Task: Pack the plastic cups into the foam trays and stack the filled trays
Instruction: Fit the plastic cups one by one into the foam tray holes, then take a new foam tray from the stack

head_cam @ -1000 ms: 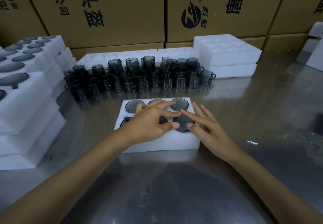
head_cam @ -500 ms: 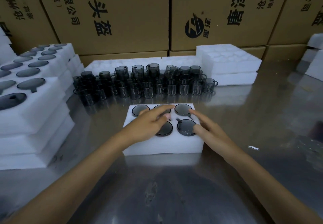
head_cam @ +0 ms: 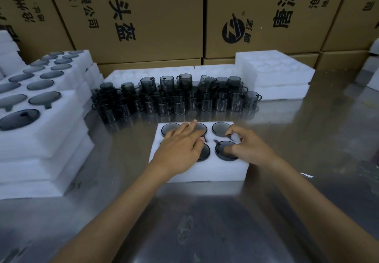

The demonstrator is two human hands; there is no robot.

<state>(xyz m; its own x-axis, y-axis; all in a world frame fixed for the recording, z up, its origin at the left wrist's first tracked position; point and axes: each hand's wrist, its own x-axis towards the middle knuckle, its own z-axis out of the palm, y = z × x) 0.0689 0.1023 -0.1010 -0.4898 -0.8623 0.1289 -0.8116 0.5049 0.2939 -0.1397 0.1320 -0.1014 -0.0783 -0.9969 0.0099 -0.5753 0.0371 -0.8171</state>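
Found left grip (head_cam: 180, 148) open, laid flat with straight fingers on top of the tray (head_cam: 205, 172), palm down, covering the middle cups and part of the near left corner. Saw its fingertips reaching to the far middle cup (head_cam: 202, 128). Found right grip (head_cam: 252, 150) with bent fingers over the right side of the same tray, thumb (head_cam: 230, 150) resting on the near right cup (head_cam: 222, 144), forefinger tip at the rim of the far right cup (head_cam: 220, 128). Could not tell if it pinched anything or only touched.

Noted the tray on the surface (head_cam: 205, 221), just in front of the person, with dark cups sunk in its holes, bottoms up and about level with the foam. Saw the far left cup (head_cam: 169, 128) uncovered, and the near middle cup (head_cam: 206, 152) half hidden under the left grip.

Counted many loose cups (head_cam: 174, 98) behind the tray, standing close together in rows, some piled on others, apart from the tray. Saw a stack of filled trays (head_cam: 51, 139) at the left. Noted empty trays (head_cam: 274, 72) behind the loose cups and at the far right, some in low stacks. Saw boxes (head_cam: 143, 16) with printed signs behind all of this. Noticed a small white scrap (head_cam: 307, 175) on the surface, right of the right forearm.
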